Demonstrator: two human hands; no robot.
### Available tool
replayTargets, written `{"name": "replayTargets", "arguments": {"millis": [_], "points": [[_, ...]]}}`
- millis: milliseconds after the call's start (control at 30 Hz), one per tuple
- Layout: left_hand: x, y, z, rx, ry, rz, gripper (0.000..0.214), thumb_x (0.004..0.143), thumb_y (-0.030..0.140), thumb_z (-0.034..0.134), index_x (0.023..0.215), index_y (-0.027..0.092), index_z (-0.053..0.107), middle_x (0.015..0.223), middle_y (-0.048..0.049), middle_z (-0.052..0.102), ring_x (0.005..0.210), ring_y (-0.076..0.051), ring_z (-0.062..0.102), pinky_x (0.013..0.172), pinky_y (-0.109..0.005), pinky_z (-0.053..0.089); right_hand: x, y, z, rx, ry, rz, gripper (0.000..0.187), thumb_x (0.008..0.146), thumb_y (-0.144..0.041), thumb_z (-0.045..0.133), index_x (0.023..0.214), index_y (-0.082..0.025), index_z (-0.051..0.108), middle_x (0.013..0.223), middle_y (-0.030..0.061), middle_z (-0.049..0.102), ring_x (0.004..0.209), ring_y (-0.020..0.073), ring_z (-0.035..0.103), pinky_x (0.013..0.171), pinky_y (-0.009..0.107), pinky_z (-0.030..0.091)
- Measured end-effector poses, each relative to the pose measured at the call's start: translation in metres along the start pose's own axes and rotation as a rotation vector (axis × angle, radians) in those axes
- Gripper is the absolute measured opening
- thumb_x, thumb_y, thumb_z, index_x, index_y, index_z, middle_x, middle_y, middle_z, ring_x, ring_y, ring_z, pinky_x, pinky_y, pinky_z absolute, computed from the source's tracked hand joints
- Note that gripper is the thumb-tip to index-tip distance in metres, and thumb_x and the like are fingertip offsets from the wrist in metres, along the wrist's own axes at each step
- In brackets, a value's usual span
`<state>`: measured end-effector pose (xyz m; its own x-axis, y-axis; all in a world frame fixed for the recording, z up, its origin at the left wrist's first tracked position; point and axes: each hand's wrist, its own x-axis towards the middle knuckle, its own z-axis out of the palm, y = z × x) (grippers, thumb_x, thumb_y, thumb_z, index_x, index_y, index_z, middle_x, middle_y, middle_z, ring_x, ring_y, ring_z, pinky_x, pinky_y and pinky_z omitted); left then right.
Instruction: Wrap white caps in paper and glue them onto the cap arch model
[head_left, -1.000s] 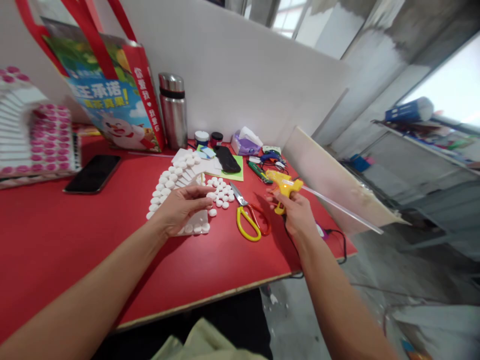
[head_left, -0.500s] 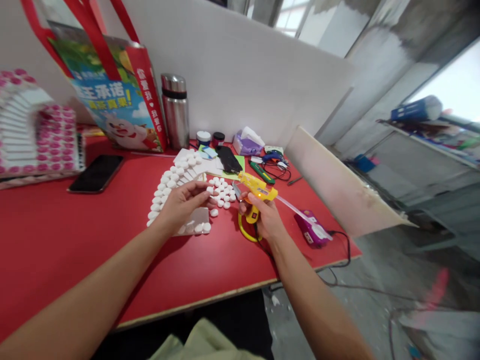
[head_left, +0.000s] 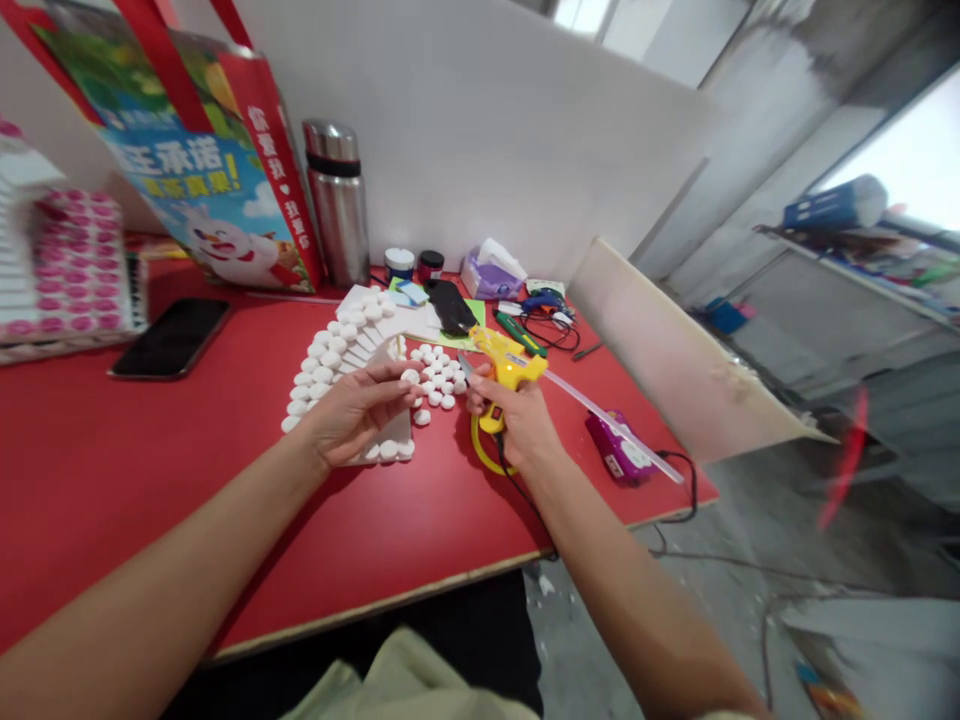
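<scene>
My left hand pinches a small white round disc between thumb and fingers. Below and behind that hand is a white fan-shaped piece with thin steps and rows of white discs along its edge. Just right of it lies a pile of loose white discs. My right hand is closed round the handle of a yellow hot glue gun, its nozzle pointing left. A long clear glue stick sticks out of its back. A grey pointed blade shows by my right fingers; its other end is hidden.
At the back stand a printed bag, a steel thermos, two small jars and a tissue pack. A black phone lies left. A green cutter and purple box are right. A cord hangs off the table edge.
The camera view has shifted slightly. My left hand still pinches a disc, now turned more face-on. The glue gun stays in my right hand, close to the same spot over the table.
</scene>
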<state>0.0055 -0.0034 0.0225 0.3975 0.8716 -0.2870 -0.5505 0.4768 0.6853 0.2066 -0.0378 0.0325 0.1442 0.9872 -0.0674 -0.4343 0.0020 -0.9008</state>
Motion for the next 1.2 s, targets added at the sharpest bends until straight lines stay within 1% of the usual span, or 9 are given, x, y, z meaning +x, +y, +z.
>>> {"name": "replayTargets", "arguments": {"millis": [67, 167, 300, 433, 533, 667, 900, 1033, 1200], "points": [[0.000, -0.002, -0.001, 0.020, -0.014, 0.016, 0.022, 0.082, -0.002, 0.075, 0.098, 0.011, 0.082, 0.086, -0.0064, 0.080, 0.071, -0.010, 0.076, 0.070, -0.015, 0.064, 0.002, 0.000, 0.008, 0.002, 0.002, -0.006, 0.029, 0.061, -0.021, 0.090, 0.079, -0.017, 0.067, 0.066, -0.0036, 0.063, 0.059, 0.0088, 0.056, 0.057, 0.022, 0.048], [0.001, -0.007, -0.003, 0.091, -0.046, 0.050, 0.023, 0.079, 0.008, 0.083, 0.101, 0.012, 0.082, 0.096, -0.0107, 0.082, 0.080, -0.015, 0.079, 0.078, -0.021, 0.065, 0.004, 0.009, 0.016, -0.022, 0.023, -0.029, 0.029, 0.061, -0.023, 0.091, 0.079, -0.018, 0.069, 0.070, -0.0033, 0.067, 0.062, 0.0100, 0.060, 0.062, 0.024, 0.051], [0.004, -0.013, -0.005, 0.164, -0.056, 0.117, 0.031, 0.071, 0.020, 0.092, 0.099, 0.012, 0.083, 0.087, -0.0102, 0.082, 0.078, -0.016, 0.078, 0.083, -0.025, 0.063, 0.002, 0.027, 0.019, -0.046, 0.020, -0.047, 0.028, 0.062, -0.023, 0.092, 0.080, -0.018, 0.072, 0.077, -0.0009, 0.072, 0.069, 0.0130, 0.065, 0.070, 0.027, 0.055], [0.004, -0.018, -0.002, 0.227, -0.053, 0.134, 0.038, 0.067, 0.028, 0.095, 0.100, 0.013, 0.083, 0.086, -0.0103, 0.082, 0.075, -0.016, 0.077, 0.081, -0.027, 0.062, 0.001, 0.038, 0.017, -0.055, 0.003, -0.035, 0.026, 0.064, -0.024, 0.092, 0.082, -0.019, 0.075, 0.081, -0.0009, 0.074, 0.073, 0.0144, 0.067, 0.074, 0.029, 0.057], [0.003, -0.020, 0.001, 0.261, -0.042, 0.131, 0.042, 0.065, 0.031, 0.096, 0.100, 0.013, 0.083, 0.090, -0.0109, 0.082, 0.074, -0.015, 0.075, 0.079, -0.027, 0.061, 0.001, 0.040, 0.016, -0.082, -0.024, -0.042, 0.023, 0.068, -0.026, 0.092, 0.085, -0.022, 0.076, 0.085, -0.0021, 0.075, 0.077, 0.0150, 0.068, 0.079, 0.029, 0.057], [0.001, -0.020, 0.006, 0.324, -0.046, 0.168, 0.041, 0.068, 0.034, 0.094, 0.102, 0.014, 0.083, 0.098, -0.0103, 0.082, 0.076, -0.015, 0.074, 0.082, -0.029, 0.060, 0.000, 0.042, 0.015, -0.124, -0.054, -0.082, 0.023, 0.071, -0.027, 0.090, 0.089, -0.022, 0.076, 0.090, -0.0018, 0.076, 0.086, 0.0165, 0.069, 0.086, 0.030, 0.056], [-0.003, -0.019, 0.012, 0.490, -0.054, 0.290, 0.036, 0.073, 0.040, 0.089, 0.098, 0.015, 0.084, 0.084, -0.0072, 0.081, 0.075, -0.018, 0.073, 0.081, -0.032, 0.060, -0.002, 0.042, 0.018, -0.190, -0.002, -0.099, 0.020, 0.071, -0.030, 0.086, 0.084, -0.021, 0.074, 0.082, -0.0004, 0.073, 0.074, 0.0165, 0.066, 0.075, 0.030, 0.057], [-0.003, -0.021, 0.012, 0.492, -0.033, 0.282, 0.042, 0.071, 0.042, 0.090, 0.103, 0.015, 0.083, 0.084, -0.0068, 0.081, 0.076, -0.018, 0.074, 0.080, -0.032, 0.060, 0.000, 0.040, 0.017, -0.209, -0.030, -0.117, 0.017, 0.073, -0.031, 0.085, 0.084, -0.022, 0.075, 0.082, -0.0007, 0.073, 0.075, 0.0166, 0.067, 0.076, 0.030, 0.057], [-0.003, -0.018, 0.009, 0.442, 0.000, 0.277, 0.054, 0.068, 0.042, 0.093, 0.112, 0.014, 0.080, 0.092, -0.0080, 0.082, 0.080, -0.019, 0.076, 0.083, -0.033, 0.061, 0.001, 0.038, 0.015, -0.204, -0.078, -0.134, 0.020, 0.077, -0.034, 0.086, 0.089, -0.021, 0.076, 0.091, -0.0005, 0.077, 0.084, 0.0173, 0.070, 0.086, 0.031, 0.058]]}}
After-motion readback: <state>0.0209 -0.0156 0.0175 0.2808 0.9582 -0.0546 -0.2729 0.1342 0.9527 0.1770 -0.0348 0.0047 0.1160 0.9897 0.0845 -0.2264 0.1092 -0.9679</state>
